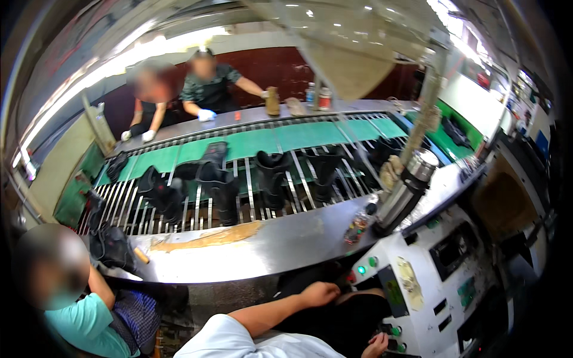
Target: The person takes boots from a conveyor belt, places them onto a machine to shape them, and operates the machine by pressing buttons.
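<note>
My left hand [320, 293] rests low on my dark-clad lap, below the bench edge, its fingers curled in with nothing showing in them. Beside the white control panel [436, 286], at the lower edge, is my right hand [376, 346]. Its fingers are bent together close to black-and-green knobs [394, 330]; whether it grips anything is hidden. Beyond the steel bench [292, 241], several black boots stand on a conveyor of metal bars, among them one boot [219, 194] near the middle and another boot [271, 179] to its right.
A steel flask [406, 191] and a small clear container [358, 227] stand at the bench's right end. Across the green belt [256, 142] two co-workers sit at a far counter. A person in a teal shirt [89, 325] sits at left beside dark boots [113, 247].
</note>
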Tool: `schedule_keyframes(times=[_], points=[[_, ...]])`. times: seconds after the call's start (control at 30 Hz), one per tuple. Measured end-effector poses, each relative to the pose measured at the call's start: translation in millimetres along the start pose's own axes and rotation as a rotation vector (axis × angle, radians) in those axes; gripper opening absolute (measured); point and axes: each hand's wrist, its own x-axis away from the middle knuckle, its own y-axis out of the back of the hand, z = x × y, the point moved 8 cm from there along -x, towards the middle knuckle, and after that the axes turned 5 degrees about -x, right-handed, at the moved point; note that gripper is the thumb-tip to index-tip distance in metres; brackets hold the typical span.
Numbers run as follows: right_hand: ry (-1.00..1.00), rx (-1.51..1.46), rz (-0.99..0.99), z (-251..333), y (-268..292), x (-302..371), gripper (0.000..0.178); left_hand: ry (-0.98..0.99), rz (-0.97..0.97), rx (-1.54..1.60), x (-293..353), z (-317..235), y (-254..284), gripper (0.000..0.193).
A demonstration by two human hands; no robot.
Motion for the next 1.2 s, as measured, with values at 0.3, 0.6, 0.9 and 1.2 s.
schedule_keyframes(times=[0.3,0.6,0.9,1.2], points=[[0.158,-0.252,0.29,57,-174,-19,0.031,0.505,-1.246,0.067,228,257,353,0.038],[0.425,0.138,0.298,91,-185,9,0.022,0.523,-1.748,-0.149,354,338,547,0.097],[0.278,-0.005,0.239,79,-184,-5,0.027,0.532,-1.767,-0.309,322,294,575,0.036],[0.331,-0.049,0.338,80,-222,4,0.018,0.347,-1.413,-0.511,300,107,602,0.016]])
